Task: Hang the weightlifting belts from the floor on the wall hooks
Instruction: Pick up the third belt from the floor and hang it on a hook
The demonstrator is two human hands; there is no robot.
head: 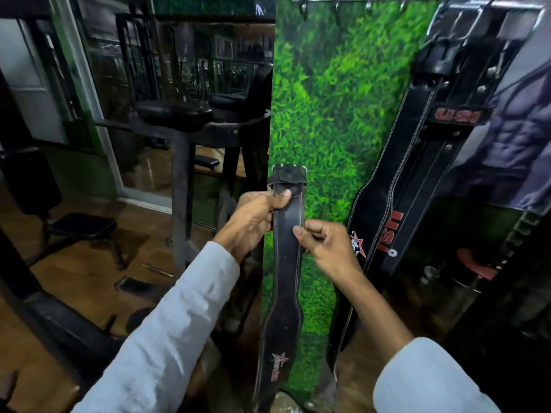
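Observation:
I hold a black leather weightlifting belt (286,281) upright in front of the green grass-print wall panel (334,114). Its metal buckle (287,174) points up and its wide end hangs down past my arms. My left hand (256,217) grips the strap just under the buckle, thumb across the front. My right hand (325,242) pinches the strap's right edge a little lower. A second black belt (417,162) with red lettering hangs from the hook rail (369,0) at the top right. Several hooks on the rail are bare.
Black gym machine frames and padded seats (176,114) stand to the left on a wooden floor (89,275). A mirror wall (193,61) lies behind them. A poster (512,138) and dark equipment fill the right side.

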